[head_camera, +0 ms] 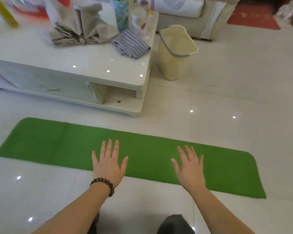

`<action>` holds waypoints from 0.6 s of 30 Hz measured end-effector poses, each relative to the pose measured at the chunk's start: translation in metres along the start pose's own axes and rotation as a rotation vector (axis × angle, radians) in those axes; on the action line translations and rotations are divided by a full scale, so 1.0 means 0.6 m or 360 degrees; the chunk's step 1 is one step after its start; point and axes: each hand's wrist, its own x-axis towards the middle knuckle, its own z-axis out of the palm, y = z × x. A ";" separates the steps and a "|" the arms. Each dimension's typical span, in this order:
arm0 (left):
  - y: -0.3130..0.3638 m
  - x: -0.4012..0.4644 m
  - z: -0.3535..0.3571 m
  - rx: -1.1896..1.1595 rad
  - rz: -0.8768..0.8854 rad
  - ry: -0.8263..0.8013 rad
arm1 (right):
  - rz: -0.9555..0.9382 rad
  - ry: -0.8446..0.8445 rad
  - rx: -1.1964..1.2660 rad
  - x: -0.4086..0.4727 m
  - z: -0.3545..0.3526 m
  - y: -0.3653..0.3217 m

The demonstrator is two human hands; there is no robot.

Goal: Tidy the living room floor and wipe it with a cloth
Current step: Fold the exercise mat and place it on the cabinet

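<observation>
Fingers are spreading wide and straight on both hands, holding nothing. The left hand, with a dark beaded bracelet circling its wrist, is lying over the near edge of a long green mat; the right hand is lying over the same mat further right. Whether the palms are pressing down cannot be told. The mat is stretching flat across the glossy white floor. Beyond it, a white coffee table is carrying a striped cloth near its right corner, and a cream basket is standing just beside the table.
</observation>
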 end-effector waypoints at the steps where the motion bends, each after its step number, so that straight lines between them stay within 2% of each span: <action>1: -0.030 -0.029 -0.048 -0.0010 -0.0073 0.0003 | -0.0050 -0.0019 -0.0007 -0.020 -0.040 -0.038; 5: -0.152 -0.142 -0.214 -0.0064 -0.0318 0.0103 | -0.0283 -0.0094 -0.0068 -0.095 -0.178 -0.188; 8: -0.245 -0.214 -0.300 -0.0151 -0.0493 0.0225 | -0.0481 -0.0094 -0.0112 -0.137 -0.238 -0.298; 14: -0.443 -0.289 -0.386 -0.0344 -0.0852 0.0324 | -0.0717 -0.0117 -0.0206 -0.170 -0.256 -0.563; 18: -0.571 -0.320 -0.419 -0.0414 -0.0966 0.0310 | -0.0861 -0.0136 -0.0205 -0.191 -0.239 -0.744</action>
